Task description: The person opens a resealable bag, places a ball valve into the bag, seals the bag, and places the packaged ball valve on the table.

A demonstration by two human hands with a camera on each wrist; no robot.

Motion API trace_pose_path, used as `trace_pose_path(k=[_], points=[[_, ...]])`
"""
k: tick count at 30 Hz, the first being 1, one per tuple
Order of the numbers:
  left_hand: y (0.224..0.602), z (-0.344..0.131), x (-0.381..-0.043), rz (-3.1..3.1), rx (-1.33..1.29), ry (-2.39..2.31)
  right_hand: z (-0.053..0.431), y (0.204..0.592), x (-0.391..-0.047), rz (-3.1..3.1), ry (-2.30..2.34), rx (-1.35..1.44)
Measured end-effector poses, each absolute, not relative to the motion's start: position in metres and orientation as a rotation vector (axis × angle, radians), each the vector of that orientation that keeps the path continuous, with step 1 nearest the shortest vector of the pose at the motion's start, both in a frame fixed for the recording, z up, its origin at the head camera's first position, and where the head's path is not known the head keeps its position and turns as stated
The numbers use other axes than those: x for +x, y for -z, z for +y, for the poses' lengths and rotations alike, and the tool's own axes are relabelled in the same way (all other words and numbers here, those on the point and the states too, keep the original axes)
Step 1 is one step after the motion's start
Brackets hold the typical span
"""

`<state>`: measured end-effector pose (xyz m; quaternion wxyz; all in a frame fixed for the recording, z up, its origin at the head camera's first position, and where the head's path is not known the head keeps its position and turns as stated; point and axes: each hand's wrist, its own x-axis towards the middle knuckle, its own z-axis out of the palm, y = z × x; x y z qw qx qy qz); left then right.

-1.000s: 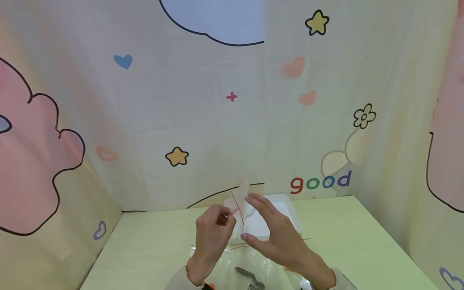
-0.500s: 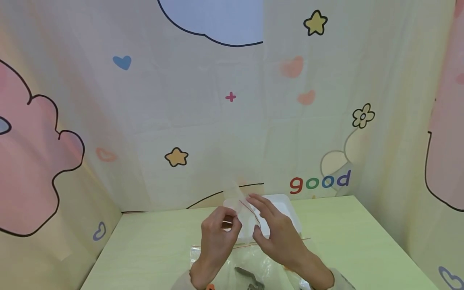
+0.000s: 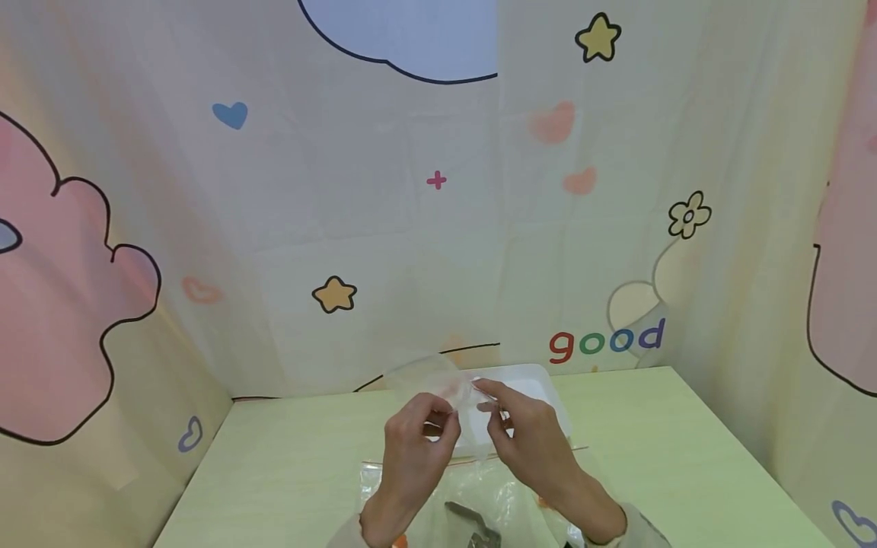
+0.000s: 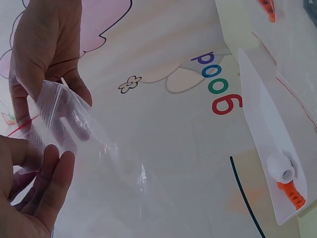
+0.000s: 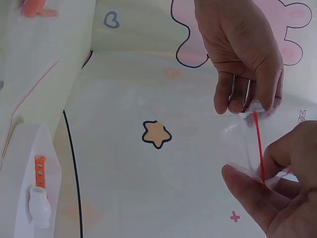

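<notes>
Between both hands, in front of the white tray (image 3: pixel 529 380), a small clear zip bag (image 3: pixel 423 376) with a red zip line is held up. My left hand (image 3: pixel 419 445) pinches one edge of its mouth with thumb and curled fingers. Opposite it, my right hand (image 3: pixel 537 438) grips the other edge; the red line runs between the two hands in the right wrist view. No contents show in the bag (image 4: pixel 111 148), which spreads away from the fingers in the left wrist view. Part of each hand's fingertips is hidden behind the film.
A white rounded piece (image 4: pixel 280 166) with an orange strip (image 4: pixel 293 196) lies in the tray. Nearer me, a larger clear zip bag (image 3: pixel 503 483) lies on the pale green table (image 3: pixel 274 464), with a grey bent part (image 3: pixel 468 514) and orange pieces at it. A printed curtain stands behind.
The small bag has swung left and tilted over. My left hand has shifted slightly right, and my right hand's fingers have closed from spread to gripping the bag's edge.
</notes>
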<state>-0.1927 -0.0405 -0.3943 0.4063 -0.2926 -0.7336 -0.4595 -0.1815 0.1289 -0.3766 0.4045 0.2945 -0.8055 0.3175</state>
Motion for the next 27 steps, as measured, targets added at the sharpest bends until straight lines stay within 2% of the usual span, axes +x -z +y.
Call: trace_pose_path(k=[16,27], points=[[0.394,-0.052,-0.192,-1.828,-0.694,1.160,0.144,0.382,-0.186,-2.041,-0.747,0.571],[0.396,-0.054,-0.188,-1.869,-0.668,1.210,0.147,0.384,-0.184,-2.053,-0.808,0.592]])
